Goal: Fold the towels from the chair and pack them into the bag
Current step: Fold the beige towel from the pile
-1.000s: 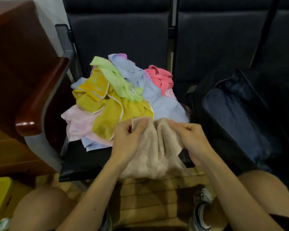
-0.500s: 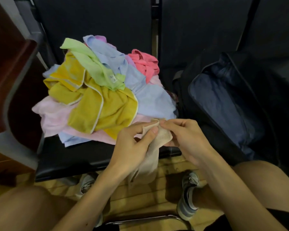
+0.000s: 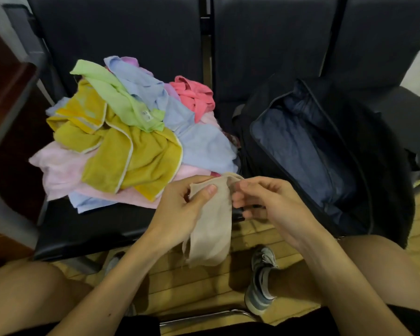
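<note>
The beige towel [image 3: 211, 234] is pinched near its top edge by the grip of the left hand [image 3: 180, 209]: the thumb is laid flat across the front of the cloth and the fingers are curled behind it. The top corner of the same towel is caught at the curled fingertips of the right hand [image 3: 272, 204], so that grip is also pressed onto the cloth rather than spread. Between the two hands the upper edge is bunched into a narrow fold, and the rest of the towel is left hanging in a long strip over the wooden floor [image 3: 192, 287], just in front of the chair seat [image 3: 87, 229].

Behind the hands, an unfolded heap is seen on that dark seat. A yellow towel [image 3: 141, 163] with a pale border is spread over the front of the heap, with a green towel [image 3: 114, 98] draped across its top. A light blue towel [image 3: 204, 144] is lying to the right, a pale pink towel [image 3: 58, 166] is underneath at the left, and a coral towel [image 3: 194, 95] is crumpled at the back.

The black bag [image 3: 386, 166] is set on the neighbouring seat to the right, touching the heap, with its top unzipped and its navy lining [image 3: 308, 146] exposed. A shoe [image 3: 260, 282] is planted on the floor below the right forearm.
</note>
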